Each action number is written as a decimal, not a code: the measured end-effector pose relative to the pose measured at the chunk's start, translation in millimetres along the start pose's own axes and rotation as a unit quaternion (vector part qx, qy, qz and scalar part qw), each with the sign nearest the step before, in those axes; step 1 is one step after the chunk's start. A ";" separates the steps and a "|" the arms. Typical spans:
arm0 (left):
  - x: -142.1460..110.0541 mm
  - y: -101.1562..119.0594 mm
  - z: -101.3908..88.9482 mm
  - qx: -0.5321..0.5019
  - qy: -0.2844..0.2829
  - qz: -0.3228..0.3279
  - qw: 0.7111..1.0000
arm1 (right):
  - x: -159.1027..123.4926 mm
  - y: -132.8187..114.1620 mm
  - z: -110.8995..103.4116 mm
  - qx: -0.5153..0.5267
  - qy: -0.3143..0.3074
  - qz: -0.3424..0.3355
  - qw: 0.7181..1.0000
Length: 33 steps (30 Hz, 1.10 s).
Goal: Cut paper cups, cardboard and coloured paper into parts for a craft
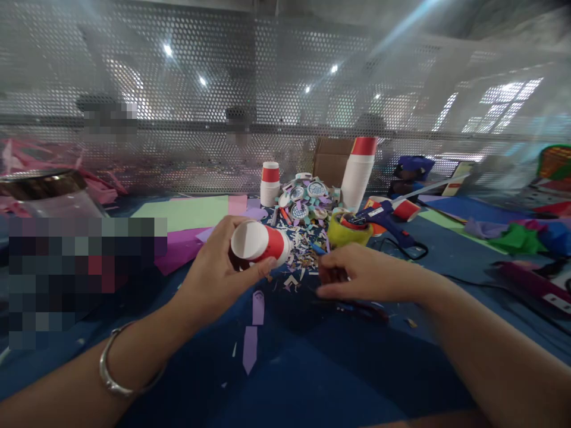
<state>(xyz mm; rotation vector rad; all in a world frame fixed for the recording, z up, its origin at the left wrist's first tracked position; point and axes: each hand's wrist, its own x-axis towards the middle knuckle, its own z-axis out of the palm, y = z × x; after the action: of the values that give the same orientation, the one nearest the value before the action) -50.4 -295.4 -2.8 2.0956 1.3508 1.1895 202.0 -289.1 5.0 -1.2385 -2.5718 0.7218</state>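
A red and white paper cup point(275, 245) lies tilted in my left hand point(218, 273), its open mouth facing left and toward me. My left fingers wrap round it, thumb along its near side. To the right, my right hand point(352, 270) is curled closed, slightly blurred. A small blue tip point(317, 249) shows by its fingers, too small to name. Just below that hand lie dark, thin things point(363, 310) that I cannot make out. Two purple paper strips point(257, 307) rest on the blue table below the cup.
Paper scraps point(301, 255) and a pile of cut round pieces point(307, 199) lie ahead. Behind stand stacked cups point(357, 178) and a shorter stack point(269, 193). A blue glue gun point(388, 223) rests by yellow tape point(345, 232). A power strip point(535, 288) lies right.
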 end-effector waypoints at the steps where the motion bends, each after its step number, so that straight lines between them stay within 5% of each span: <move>1: -0.2 -0.6 -0.3 -0.040 0.014 -0.010 0.999 | -2.2 0.9 -0.7 -0.022 -0.028 0.010 0.999; 4: -1.9 -1.2 4.3 -0.181 0.022 -0.044 0.982 | -5.7 1.3 -0.6 -0.065 -0.071 0.020 0.995; 12: -10.4 6.0 16.7 -0.412 -0.079 -0.120 0.900 | -1.7 -4.9 -0.4 -0.118 -0.090 0.040 0.988; 23: -10.2 12.1 15.7 -0.502 -0.062 -0.174 0.845 | 7.6 2.6 -0.5 -0.036 0.072 0.039 0.996; 33: -3.9 13.8 12.0 -0.536 -0.064 -0.169 0.825 | 8.3 -2.5 12.2 -0.108 -0.017 -0.001 0.994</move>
<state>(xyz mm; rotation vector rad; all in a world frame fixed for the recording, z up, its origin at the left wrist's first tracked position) -33.7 -303.8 -2.0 1.0409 0.6422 1.1919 190.5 -288.2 -4.5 -1.2929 -2.7369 0.4776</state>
